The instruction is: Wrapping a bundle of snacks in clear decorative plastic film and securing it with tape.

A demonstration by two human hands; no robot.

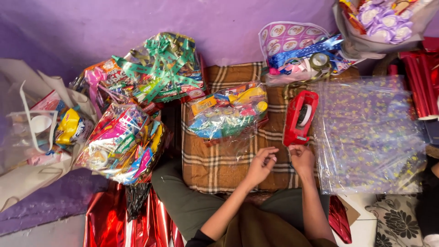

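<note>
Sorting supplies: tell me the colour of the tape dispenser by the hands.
Red, the tape dispenser; clearest in the head view.

Single head-worn view, steeply downward, close above lap and floor.

Wrapped snack hampers (137,105), patterned cellophane sheet (366,132), ribbon bag (297,50), red foil (123,219), purple wall (137,23)

Left hand (261,161) and right hand (302,156) sit close together, fingers curled; forearms extend toward 12 o'clock, converging.
</note>
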